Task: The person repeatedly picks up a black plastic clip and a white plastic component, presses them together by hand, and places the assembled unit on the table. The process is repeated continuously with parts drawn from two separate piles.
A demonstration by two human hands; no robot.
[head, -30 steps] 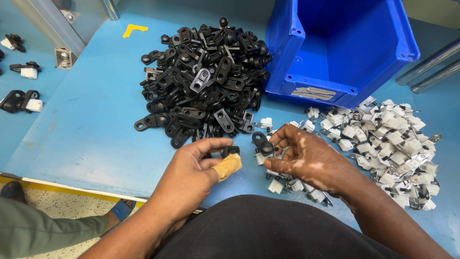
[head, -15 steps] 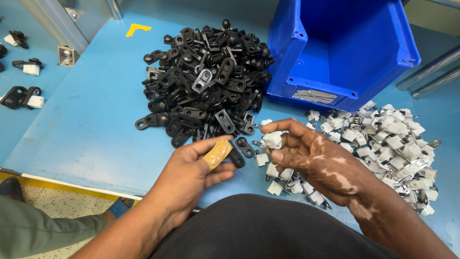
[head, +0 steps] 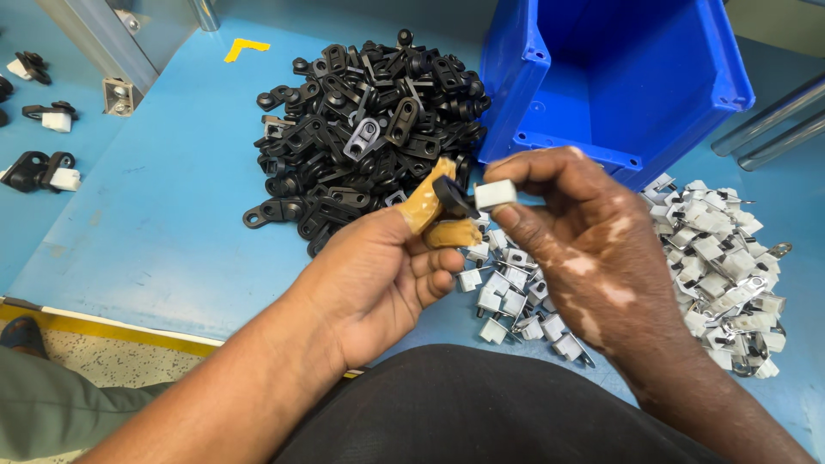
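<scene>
Open blue table [head: 163,223] runs left of the hands, bare right out to the yellow strip along its near edge; to the right there's far less room, with the blue bin [head: 601,77] standing far right and its near wall just behind the fingers. The left hand [head: 378,275] comes in from near left, palm turned up and inward, taped thumb and forefinger pinched tight on one black bracket [head: 451,196]. The right hand [head: 584,232] arches in from near right, back of the hand to the camera, thumb and forefinger closed on one small white clip [head: 496,194], which touches the bracket, held above the table in front of the bin. One bin, two hands, one piece in each. Beyond the left hand sits the black bracket pile [head: 369,129], too tangled to count. The white clip heap [head: 722,266] spreads right, more scattered under the hands, likewise past counting. Four assembled pieces [head: 43,167] lie far left, well apart.
</scene>
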